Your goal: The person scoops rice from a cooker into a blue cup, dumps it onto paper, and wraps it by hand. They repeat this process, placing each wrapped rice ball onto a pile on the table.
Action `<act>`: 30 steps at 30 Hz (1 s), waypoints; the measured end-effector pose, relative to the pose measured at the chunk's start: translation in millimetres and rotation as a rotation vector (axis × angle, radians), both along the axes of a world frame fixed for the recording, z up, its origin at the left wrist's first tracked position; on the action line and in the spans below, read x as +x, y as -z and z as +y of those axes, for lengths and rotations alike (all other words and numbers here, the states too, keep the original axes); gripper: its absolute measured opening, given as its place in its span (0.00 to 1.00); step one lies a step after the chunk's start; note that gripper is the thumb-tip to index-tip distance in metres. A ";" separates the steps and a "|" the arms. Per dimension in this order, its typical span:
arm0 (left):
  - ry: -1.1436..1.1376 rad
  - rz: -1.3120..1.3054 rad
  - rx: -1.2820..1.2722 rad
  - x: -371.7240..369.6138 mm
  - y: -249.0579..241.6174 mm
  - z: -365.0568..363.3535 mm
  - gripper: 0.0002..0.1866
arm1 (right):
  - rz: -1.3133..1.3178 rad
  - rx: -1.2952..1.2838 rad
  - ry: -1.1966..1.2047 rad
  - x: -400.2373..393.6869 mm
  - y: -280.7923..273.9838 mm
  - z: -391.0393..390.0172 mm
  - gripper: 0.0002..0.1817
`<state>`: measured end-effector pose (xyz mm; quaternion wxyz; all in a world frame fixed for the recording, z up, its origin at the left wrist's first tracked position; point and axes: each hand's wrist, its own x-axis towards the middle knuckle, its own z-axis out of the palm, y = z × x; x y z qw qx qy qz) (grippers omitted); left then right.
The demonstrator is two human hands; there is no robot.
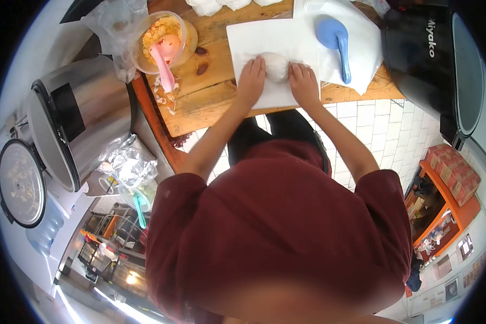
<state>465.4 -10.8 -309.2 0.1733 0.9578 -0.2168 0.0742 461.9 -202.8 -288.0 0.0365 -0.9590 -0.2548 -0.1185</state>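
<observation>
A rounded white bundle [276, 67] lies on a sheet of white paper [243, 40] on the wooden table. At its left end, my left hand [252, 79] has its fingers closed on the gathered white wrapping. On the opposite end, my right hand [303, 81] pinches the wrapping in the same way. The bundle's middle shows between the two hands. To the right, a blue ladle [332, 38] rests on more white paper. A clear tub [189, 46] of yellow-orange food stands to the left, with a pink spoon [166, 59] in it.
Several white bundles [221, 4] sit at the table's far edge. Large rice cookers stand left [94, 102] and right [416, 59]. Crumbs lie near the wooden table's [200, 110] left edge. A plastic bag [110, 29] lies beside the tub.
</observation>
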 end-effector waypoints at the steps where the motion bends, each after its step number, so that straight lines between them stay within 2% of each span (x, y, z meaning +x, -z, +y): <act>1: -0.096 -0.020 -0.050 -8.2 5.3 -8.8 0.25 | 0.021 0.016 0.041 -2.5 -0.5 4.5 0.20; 2: -0.167 0.164 -0.186 -16.4 6.0 -19.5 0.30 | 0.043 0.033 0.080 -4.2 0.7 8.2 0.20; 5: -0.228 0.179 -0.319 -19.2 -0.2 -33.0 0.29 | 0.107 0.174 0.121 -7.4 7.7 11.0 0.21; 7: -0.275 0.325 -0.571 -15.4 -13.3 -42.8 0.33 | 0.152 0.294 0.140 -11.0 14.4 9.9 0.21; 8: -0.281 0.315 -0.574 -8.1 -20.4 -49.7 0.33 | 0.145 0.293 0.130 -12.1 17.0 9.8 0.21; 10: -0.447 0.525 -0.792 3.1 -33.8 -65.3 0.42 | 0.165 0.415 0.146 -13.4 18.6 10.6 0.21; 11: -0.472 0.427 -0.619 8.6 -36.1 -72.9 0.44 | 0.201 0.487 0.185 -13.0 16.7 13.4 0.21; 12: -0.479 0.421 -0.623 14.7 -37.8 -73.8 0.44 | 0.199 0.486 0.176 -13.2 14.6 15.5 0.21; 14: -0.542 0.613 -0.484 27.4 -41.7 -77.0 0.44 | 0.362 0.703 0.262 -13.7 11.7 16.0 0.25; 18: -0.541 0.677 -0.487 44.6 -33.8 -70.1 0.43 | 0.286 0.614 0.142 -5.1 5.5 11.5 0.31; 20: -0.690 1.081 -1.164 45.2 -41.5 -69.2 0.42 | 0.643 1.051 0.305 -6.1 -8.2 10.2 0.35; 21: -0.687 1.072 -1.168 45.8 -46.7 -69.3 0.42 | 0.724 1.200 0.304 -3.7 -15.7 9.3 0.37; 22: -0.727 1.194 -1.413 45.7 -51.8 -70.4 0.39 | 0.721 1.197 0.298 0.8 -22.5 7.6 0.37; 23: -0.760 1.315 -1.662 45.0 -58.1 -72.0 0.37 | 0.846 1.238 0.380 11.3 -49.4 11.2 0.37; 24: -0.760 1.314 -1.668 44.2 -64.9 -73.9 0.37 | 0.974 1.274 0.463 17.0 -64.8 15.2 0.38; 25: -0.688 1.238 -1.800 44.1 -71.5 -75.4 0.35 | 0.780 1.245 0.449 19.9 -52.1 19.6 0.38; 26: -0.613 1.156 -1.926 44.1 -73.5 -76.0 0.35 | 0.781 1.242 0.446 23.7 -55.1 24.0 0.38; 27: -0.613 1.152 -1.931 45.3 -70.4 -74.6 0.35 | 0.758 1.371 0.496 27.4 -59.1 28.2 0.37; 28: -0.545 1.077 -1.721 47.7 -66.9 -71.7 0.34 | 0.732 1.499 0.542 30.6 -63.0 30.6 0.35; 29: -0.479 0.993 -1.512 52.2 -75.0 -68.2 0.34 | 0.736 1.495 0.529 32.8 -64.3 30.5 0.35; 30: -0.482 0.975 -1.520 55.1 -84.1 -66.1 0.34 | 0.685 1.475 0.485 36.6 -66.2 30.0 0.34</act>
